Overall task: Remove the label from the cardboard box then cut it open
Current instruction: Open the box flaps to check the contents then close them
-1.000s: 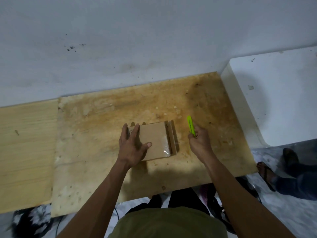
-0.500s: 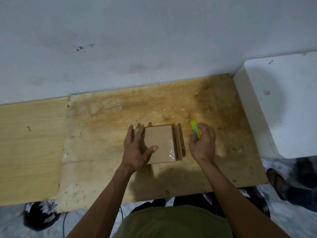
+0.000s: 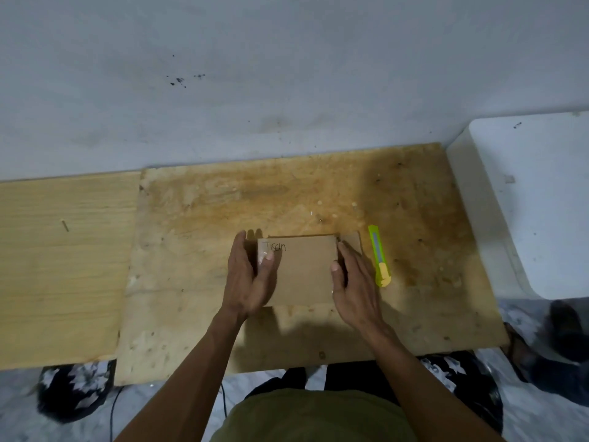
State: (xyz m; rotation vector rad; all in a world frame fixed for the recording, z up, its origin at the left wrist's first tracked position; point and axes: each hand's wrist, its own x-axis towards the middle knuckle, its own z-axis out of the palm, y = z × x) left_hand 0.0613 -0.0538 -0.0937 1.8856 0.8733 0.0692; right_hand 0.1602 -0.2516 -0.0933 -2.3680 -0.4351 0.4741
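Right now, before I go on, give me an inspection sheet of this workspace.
Surface: stained plywood board, paler wooden panel at its left.
Job's things: cardboard box flat on the board, handwriting at its top left; green utility knife lying right of it, untouched.
Clutter: small nail or peg on the pale panel.
Hands: left hand and right hand hold the box's two sides.
Cables: thin dark cable on the floor.
Surroundings: grey wall; white block at right.

Handwritten "Tiscin", hard to read, stands on the cardboard box (image 3: 302, 272).
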